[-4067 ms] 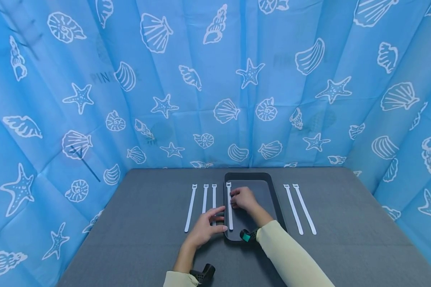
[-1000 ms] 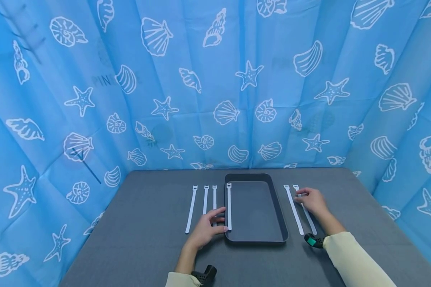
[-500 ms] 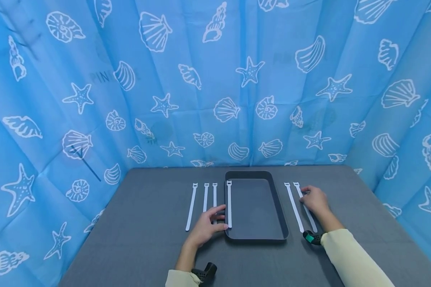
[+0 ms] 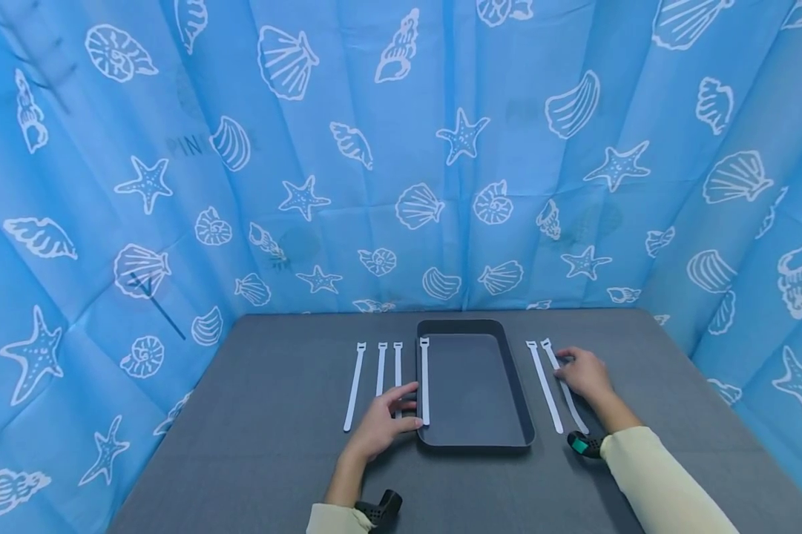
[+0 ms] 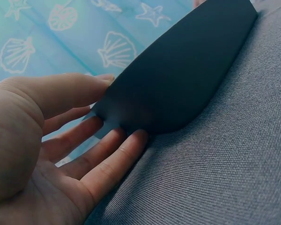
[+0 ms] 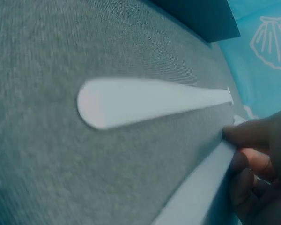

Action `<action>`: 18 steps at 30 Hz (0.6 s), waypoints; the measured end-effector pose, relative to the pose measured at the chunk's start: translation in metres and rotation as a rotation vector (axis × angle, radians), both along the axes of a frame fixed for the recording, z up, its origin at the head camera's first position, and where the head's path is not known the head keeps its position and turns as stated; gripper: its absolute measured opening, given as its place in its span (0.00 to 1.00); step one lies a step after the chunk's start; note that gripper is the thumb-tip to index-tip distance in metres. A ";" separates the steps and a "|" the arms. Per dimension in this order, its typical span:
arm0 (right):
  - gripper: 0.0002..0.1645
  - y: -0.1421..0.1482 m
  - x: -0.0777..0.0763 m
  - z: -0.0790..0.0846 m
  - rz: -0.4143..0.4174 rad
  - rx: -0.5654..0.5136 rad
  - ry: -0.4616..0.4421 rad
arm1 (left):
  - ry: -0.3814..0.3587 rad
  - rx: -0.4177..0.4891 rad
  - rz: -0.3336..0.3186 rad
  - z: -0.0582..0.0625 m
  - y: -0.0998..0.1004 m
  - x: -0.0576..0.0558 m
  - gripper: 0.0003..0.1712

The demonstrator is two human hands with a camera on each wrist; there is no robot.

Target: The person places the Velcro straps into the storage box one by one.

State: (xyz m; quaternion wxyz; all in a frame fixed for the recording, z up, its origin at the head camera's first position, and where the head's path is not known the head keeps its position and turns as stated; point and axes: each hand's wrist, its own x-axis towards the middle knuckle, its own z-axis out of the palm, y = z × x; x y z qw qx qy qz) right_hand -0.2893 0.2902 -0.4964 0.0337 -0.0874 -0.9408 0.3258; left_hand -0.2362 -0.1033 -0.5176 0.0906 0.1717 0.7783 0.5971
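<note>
White cable straps with slotted heads lie lengthwise on the table and in a dark tray (image 4: 527, 415). My right hand (image 4: 584, 374) pinches the rightmost strap (image 4: 574, 411) near its head; this strap bows upward, and its near end stays low by the wrist. In the right wrist view, thumb and fingers close on that strap (image 6: 201, 190), beside a flat one (image 6: 126, 101). My left hand (image 4: 382, 424) touches the tray's left side, thumb at the rim and loosely straight fingertips against the outer wall (image 5: 178, 70). One strap (image 4: 425, 386) lies along the tray's left inside.
Left of the tray are three more straps, the outermost strap (image 4: 355, 389) fully visible and the others partly behind my left hand. Another strap (image 4: 544, 389) lies between tray and right hand. A blue shell-print curtain (image 4: 401, 148) stands behind the grey table (image 4: 254, 445).
My right hand has left the strap in the tray and moved right to the rightmost strap, which it now pinches and bends up slightly. My left hand stays at the tray.
</note>
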 end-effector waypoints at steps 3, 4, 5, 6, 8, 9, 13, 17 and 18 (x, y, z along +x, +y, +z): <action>0.26 0.004 0.001 0.001 0.045 -0.005 0.011 | -0.004 0.000 0.003 -0.001 0.000 0.000 0.36; 0.27 0.005 0.001 0.002 0.058 -0.009 0.014 | -0.004 0.002 0.003 -0.001 0.000 0.000 0.36; 0.27 0.006 0.001 0.002 0.071 -0.017 0.019 | -0.009 0.002 0.005 -0.001 0.000 -0.001 0.36; 0.28 0.007 0.001 0.002 0.085 -0.030 0.022 | -0.012 0.002 0.006 -0.002 0.000 -0.001 0.36; 0.29 0.008 0.000 0.003 0.107 -0.063 0.028 | -0.011 0.007 0.005 -0.003 0.000 -0.001 0.35; 0.29 0.009 0.000 0.003 0.116 -0.086 0.028 | -0.010 0.009 0.004 -0.003 0.000 -0.001 0.35; 0.29 0.012 -0.001 0.005 0.144 -0.205 0.017 | -0.002 0.019 0.000 -0.003 0.000 -0.001 0.36; 0.28 0.013 0.000 0.012 0.144 -0.294 0.013 | 0.001 0.020 0.000 -0.003 0.000 -0.001 0.36; 0.28 0.012 0.000 0.014 0.142 -0.307 0.016 | 0.001 0.020 0.001 -0.003 0.000 -0.001 0.36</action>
